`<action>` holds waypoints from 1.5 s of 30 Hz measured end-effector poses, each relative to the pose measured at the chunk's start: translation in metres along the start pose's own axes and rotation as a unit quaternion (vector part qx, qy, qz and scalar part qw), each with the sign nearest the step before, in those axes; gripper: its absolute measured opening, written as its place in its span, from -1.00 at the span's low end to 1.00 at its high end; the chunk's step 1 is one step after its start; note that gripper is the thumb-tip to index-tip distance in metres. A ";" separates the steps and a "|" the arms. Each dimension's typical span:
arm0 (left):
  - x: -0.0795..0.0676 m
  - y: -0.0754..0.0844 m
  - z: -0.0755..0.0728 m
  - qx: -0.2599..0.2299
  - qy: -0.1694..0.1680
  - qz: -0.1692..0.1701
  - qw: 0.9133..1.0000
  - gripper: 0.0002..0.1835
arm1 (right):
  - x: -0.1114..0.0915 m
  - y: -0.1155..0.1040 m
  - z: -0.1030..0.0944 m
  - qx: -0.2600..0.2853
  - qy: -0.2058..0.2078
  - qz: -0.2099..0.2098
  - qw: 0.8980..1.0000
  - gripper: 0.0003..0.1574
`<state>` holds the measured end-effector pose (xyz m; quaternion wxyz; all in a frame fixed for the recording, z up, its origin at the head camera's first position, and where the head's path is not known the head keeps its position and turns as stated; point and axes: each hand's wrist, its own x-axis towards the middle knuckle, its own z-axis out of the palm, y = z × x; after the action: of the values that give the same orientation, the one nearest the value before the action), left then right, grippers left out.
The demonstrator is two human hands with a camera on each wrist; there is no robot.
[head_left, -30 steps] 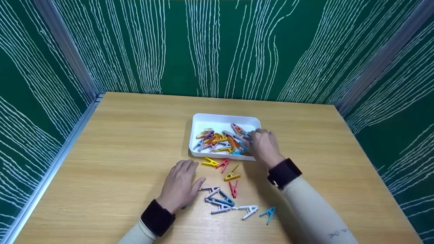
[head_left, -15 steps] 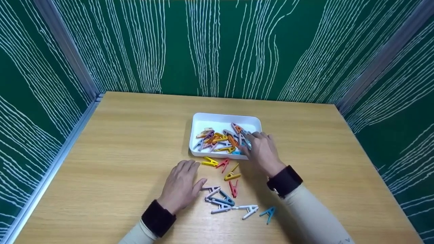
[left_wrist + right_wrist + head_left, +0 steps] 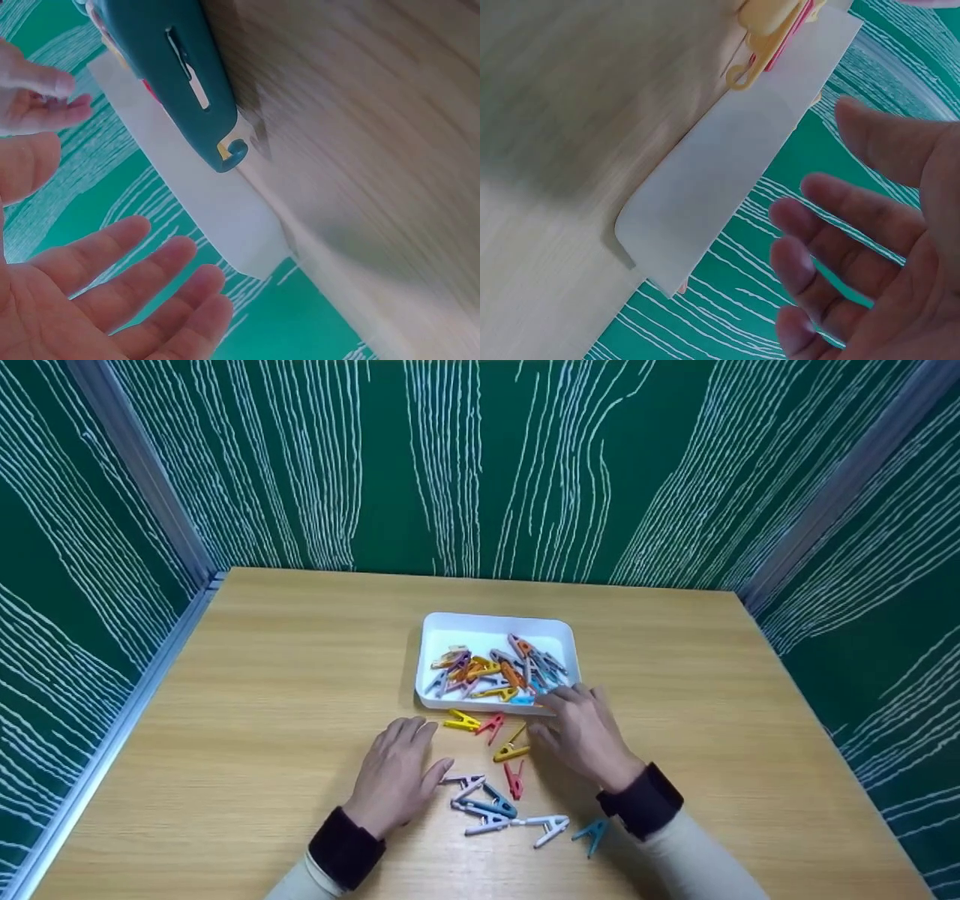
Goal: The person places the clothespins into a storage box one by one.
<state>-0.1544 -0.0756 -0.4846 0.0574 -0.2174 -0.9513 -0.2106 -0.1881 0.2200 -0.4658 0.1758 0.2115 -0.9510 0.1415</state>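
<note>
A white tray (image 3: 461, 630) holds many coloured plastic clothespins (image 3: 484, 666) in a loose heap. My right hand (image 3: 585, 735) hovers at the tray's front right corner, fingers loosely bent and nothing between them; the right wrist view shows its fingers (image 3: 840, 206) apart from the tray's wall. Left of the loose clothespins, my left hand (image 3: 396, 776) is held low over the table with fingers relaxed, and its palm is bare in the left wrist view. Nearest to it lie a lilac clothespin (image 3: 472, 784) and a dark teal clothespin (image 3: 169, 67).
In front of the tray lie a yellow clothespin (image 3: 462, 721), two red ones, and a mustard clothespin (image 3: 512, 751). Nearer to me are white clothespins (image 3: 551, 826) and a light blue clothespin (image 3: 592, 832). Green patterned walls (image 3: 420, 472) enclose the wooden table (image 3: 300, 645).
My right hand has drawn back out of the tray toward me, leaving blue-grey clothespins uncovered at the tray's right side. The left hand has hardly moved.
</note>
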 end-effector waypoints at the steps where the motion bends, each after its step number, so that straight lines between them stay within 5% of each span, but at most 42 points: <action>1: 0.000 0.000 0.000 0.000 0.001 0.000 1.000 -0.34 | -0.002 -0.001 -0.001 0.004 -0.005 -0.004 1.000 -0.55; 24: -0.001 0.000 0.004 0.001 0.028 0.022 0.999 -0.37 | -0.006 -0.008 0.020 -0.004 -0.105 -0.086 0.991 -0.58; 45: -0.001 -0.002 0.007 -0.001 0.028 0.019 0.999 -0.35 | -0.010 -0.005 0.013 0.025 -0.129 -0.049 0.990 -0.70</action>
<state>-0.1542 -0.0745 -0.4917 0.0873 -0.2292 -0.9450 -0.2163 -0.1812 0.2147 -0.4805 0.0531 0.2782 -0.9504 0.1283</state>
